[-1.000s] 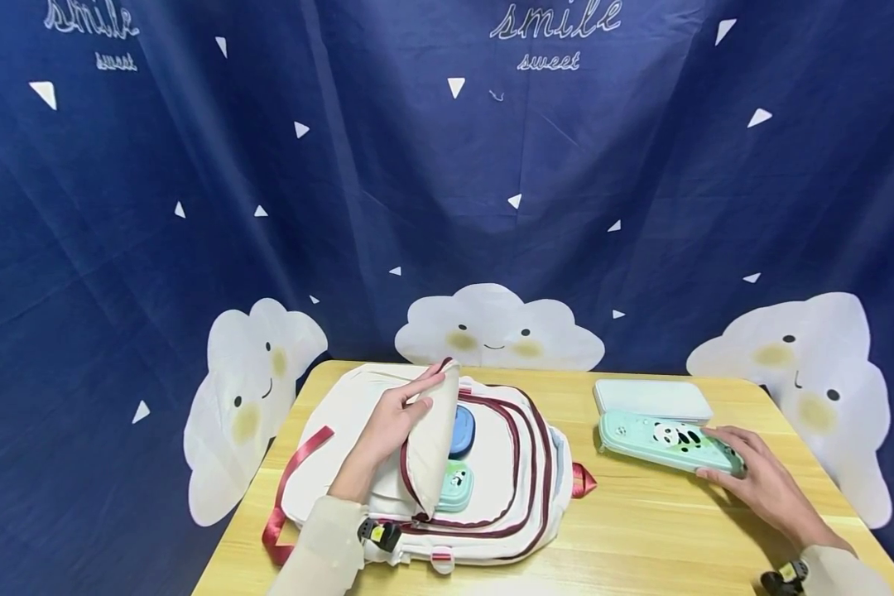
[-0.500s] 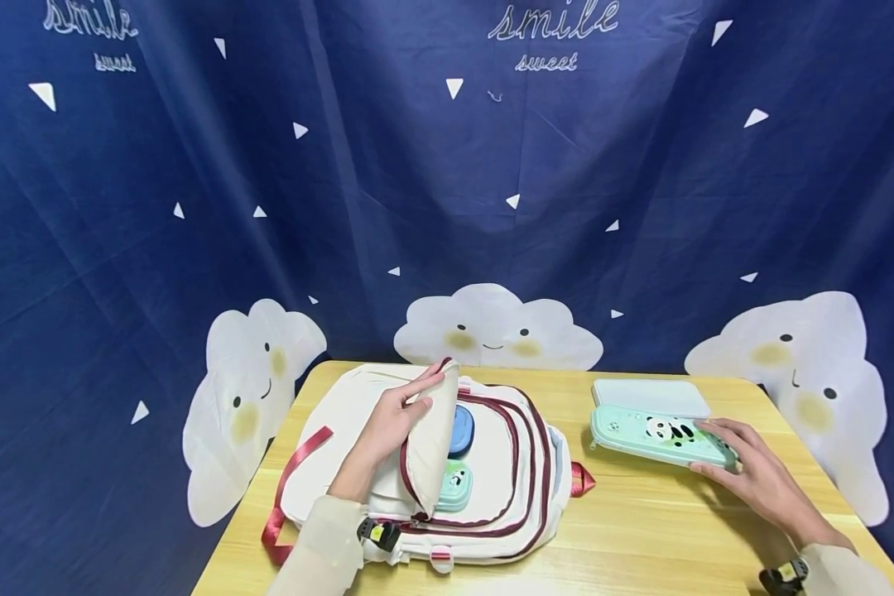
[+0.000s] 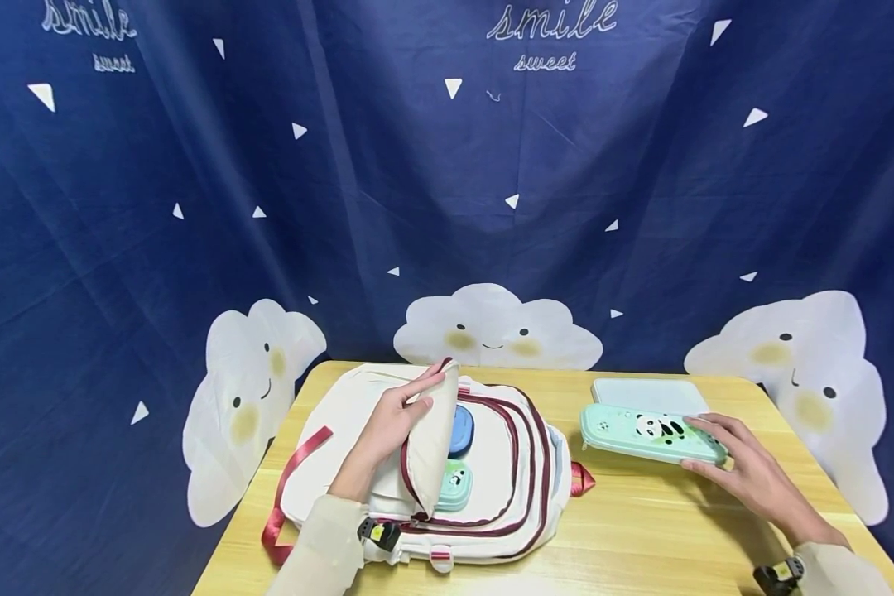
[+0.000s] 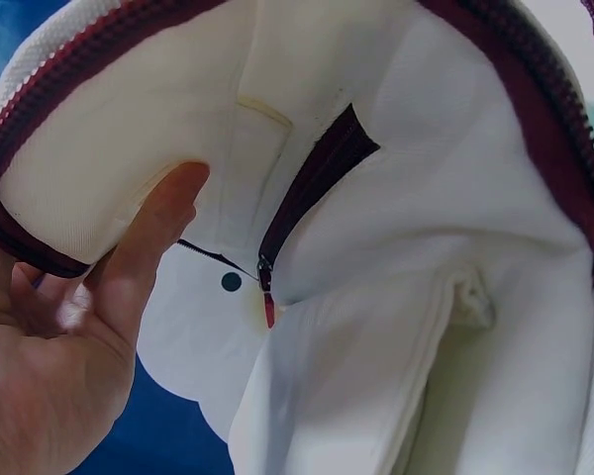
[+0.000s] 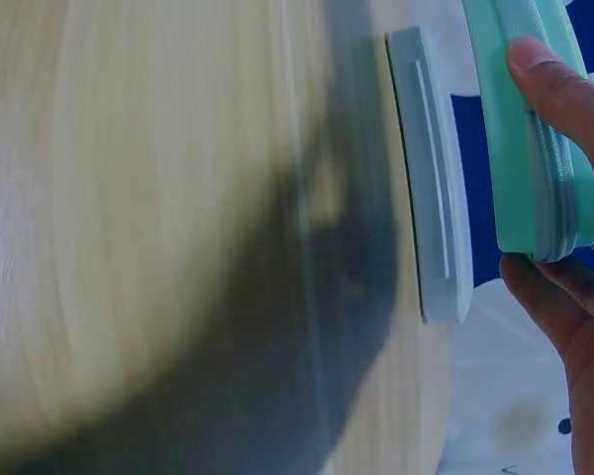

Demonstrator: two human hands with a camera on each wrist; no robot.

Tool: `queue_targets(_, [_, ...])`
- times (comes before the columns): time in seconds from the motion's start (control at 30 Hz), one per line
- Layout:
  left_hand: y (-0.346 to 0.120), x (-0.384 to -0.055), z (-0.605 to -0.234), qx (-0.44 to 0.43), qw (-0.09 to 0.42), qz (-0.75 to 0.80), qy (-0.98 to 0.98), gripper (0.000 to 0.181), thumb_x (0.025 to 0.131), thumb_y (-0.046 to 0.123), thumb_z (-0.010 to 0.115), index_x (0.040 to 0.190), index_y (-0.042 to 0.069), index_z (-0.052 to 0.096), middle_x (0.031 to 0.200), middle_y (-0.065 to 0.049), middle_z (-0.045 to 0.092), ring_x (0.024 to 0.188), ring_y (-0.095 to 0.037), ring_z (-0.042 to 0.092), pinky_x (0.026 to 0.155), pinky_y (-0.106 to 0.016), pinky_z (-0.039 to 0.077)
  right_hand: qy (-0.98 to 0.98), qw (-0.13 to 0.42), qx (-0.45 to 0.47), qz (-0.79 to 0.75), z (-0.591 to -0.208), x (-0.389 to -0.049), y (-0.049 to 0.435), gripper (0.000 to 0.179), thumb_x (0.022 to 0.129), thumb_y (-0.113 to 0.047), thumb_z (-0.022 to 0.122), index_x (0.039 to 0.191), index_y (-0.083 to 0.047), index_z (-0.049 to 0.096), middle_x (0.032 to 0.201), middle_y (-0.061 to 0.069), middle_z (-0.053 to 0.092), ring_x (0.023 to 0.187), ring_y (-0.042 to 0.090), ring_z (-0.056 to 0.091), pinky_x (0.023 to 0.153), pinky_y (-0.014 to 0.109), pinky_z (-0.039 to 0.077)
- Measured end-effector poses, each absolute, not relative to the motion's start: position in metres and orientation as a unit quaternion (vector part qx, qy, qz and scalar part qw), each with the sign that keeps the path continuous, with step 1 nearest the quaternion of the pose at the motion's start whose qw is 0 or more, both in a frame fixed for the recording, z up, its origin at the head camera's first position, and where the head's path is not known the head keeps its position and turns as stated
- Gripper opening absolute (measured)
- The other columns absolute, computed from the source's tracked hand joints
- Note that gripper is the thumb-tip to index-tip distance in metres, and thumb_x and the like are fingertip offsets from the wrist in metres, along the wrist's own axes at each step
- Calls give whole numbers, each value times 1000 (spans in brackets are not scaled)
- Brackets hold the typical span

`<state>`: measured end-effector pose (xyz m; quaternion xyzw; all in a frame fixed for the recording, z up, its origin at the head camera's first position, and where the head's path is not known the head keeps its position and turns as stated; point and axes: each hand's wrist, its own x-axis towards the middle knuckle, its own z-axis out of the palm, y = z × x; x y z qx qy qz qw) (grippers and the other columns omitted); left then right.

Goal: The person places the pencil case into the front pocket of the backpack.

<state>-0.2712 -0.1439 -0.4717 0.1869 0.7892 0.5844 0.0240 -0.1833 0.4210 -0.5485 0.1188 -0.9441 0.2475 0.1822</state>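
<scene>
A white backpack (image 3: 492, 447) with dark red zips lies on the table, its front flap (image 3: 430, 447) folded back. My left hand (image 3: 387, 422) pinches that flap's edge between thumb and fingers; the left wrist view shows the cream lining (image 4: 337, 198) of the opened pocket. Inside sit a blue case (image 3: 462, 430) and a small mint panda case (image 3: 456, 485), both partly covered by the flap. My right hand (image 3: 748, 472) grips a mint pencil case (image 3: 651, 432) with a panda print by its right end. In the right wrist view the pencil case (image 5: 520, 129) is clear of the tabletop.
A pale, flat case (image 3: 648, 392) lies on the wooden table (image 3: 641, 530) behind the pencil case, partly hidden by it. A red strap (image 3: 298, 472) trails at the backpack's left, and a red loop (image 3: 583, 479) sticks out on its right. A blue curtain (image 3: 417, 165) hangs behind.
My right hand has shifted a little left with the pencil case, which now stands higher above the table. The left hand and the flap have stayed in place.
</scene>
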Motion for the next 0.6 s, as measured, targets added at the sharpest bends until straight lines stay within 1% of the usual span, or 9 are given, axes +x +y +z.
queue_targets(0.07, [-144, -271, -472, 186, 23, 584, 790, 46, 107, 3, 60, 151, 14, 67, 167, 6, 51, 162, -17, 38, 133, -48, 32, -944, 190, 126, 238, -547, -185, 418, 74, 87, -29, 94, 153, -24, 63, 149, 12, 55, 131, 19, 48, 92, 26, 39])
queue_targets(0.1, [-144, -271, -472, 185, 23, 584, 790, 46, 107, 3, 60, 151, 15, 67, 167, 6, 51, 162, -17, 38, 133, -48, 33, -944, 192, 130, 235, -547, -186, 416, 74, 86, -30, 94, 153, -24, 64, 148, 12, 56, 128, 21, 49, 90, 22, 38])
queue_targets(0.13, [-144, -271, -472, 184, 24, 584, 790, 46, 107, 3, 60, 151, 15, 67, 167, 7, 51, 162, -17, 38, 133, -48, 33, -944, 194, 129, 232, -546, -186, 415, 73, 85, -31, 95, 152, -25, 65, 147, 10, 56, 127, 21, 49, 87, 18, 35])
queue_targets(0.23, [-145, -271, -472, 181, 25, 584, 791, 46, 107, 3, 60, 151, 15, 67, 167, 7, 51, 162, -17, 38, 133, -48, 33, -945, 193, 131, 229, -544, -187, 410, 73, 85, -31, 95, 151, -26, 66, 147, 9, 56, 125, 27, 51, 87, 21, 36])
queue_targets(0.27, [-145, -270, -472, 181, 25, 584, 791, 46, 107, 3, 60, 151, 15, 67, 167, 7, 51, 162, -17, 38, 133, -48, 33, -945, 191, 133, 231, -543, -187, 409, 73, 85, -31, 95, 151, -25, 65, 148, 10, 56, 126, 30, 51, 89, 25, 39])
queue_targets(0.37, [-145, -270, -472, 182, 24, 585, 790, 46, 107, 3, 60, 151, 15, 67, 167, 7, 51, 162, -17, 38, 133, -48, 32, -944, 191, 137, 232, -540, -187, 405, 74, 84, -30, 96, 151, -25, 65, 149, 11, 56, 126, 35, 53, 90, 33, 43])
queue_targets(0.47, [-145, -270, -471, 183, 24, 586, 789, 46, 107, 2, 60, 151, 15, 67, 168, 6, 51, 162, -17, 37, 133, -47, 31, -941, 200, 145, 232, -539, -187, 403, 76, 81, -27, 97, 150, -24, 66, 149, 12, 56, 125, 35, 54, 91, 31, 43])
queue_targets(0.5, [-144, -270, -471, 183, 24, 587, 789, 46, 107, 2, 60, 151, 15, 67, 168, 6, 51, 162, -17, 37, 133, -47, 31, -940, 206, 146, 229, -539, -187, 402, 76, 80, -27, 98, 149, -25, 67, 149, 11, 57, 125, 34, 55, 90, 27, 41])
queue_targets(0.6, [-144, -270, -472, 184, 25, 587, 788, 46, 107, 2, 59, 151, 14, 67, 168, 6, 51, 162, -17, 37, 133, -46, 31, -938, 216, 149, 228, -538, -188, 398, 77, 77, -26, 100, 148, -26, 69, 148, 10, 59, 123, 32, 56, 88, 21, 41])
